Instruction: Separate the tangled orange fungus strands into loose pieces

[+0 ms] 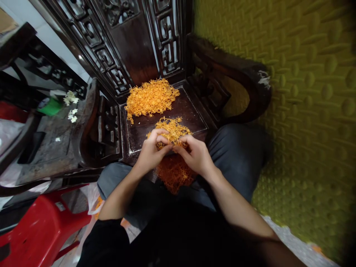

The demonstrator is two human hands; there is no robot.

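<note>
My left hand (151,152) and my right hand (198,155) meet over the front of a dark wooden chair seat. Thumbs and fingers are pinched together on a small orange stringy piece, partly hidden by the fingertips. Just beyond the fingers lies a loose heap of thin orange-yellow branching pieces (174,128). Farther back on the seat sits a larger pile of similar orange pieces (152,97). Below my hands, between my legs, hangs a darker orange-red tangle of strands (175,174).
The carved chair back (136,44) rises behind the seat (189,107), with a curved armrest (250,79) on the right. A yellow textured wall covering (306,111) stands beyond it. At left are another wooden chair (61,148) and a red plastic stool (41,222).
</note>
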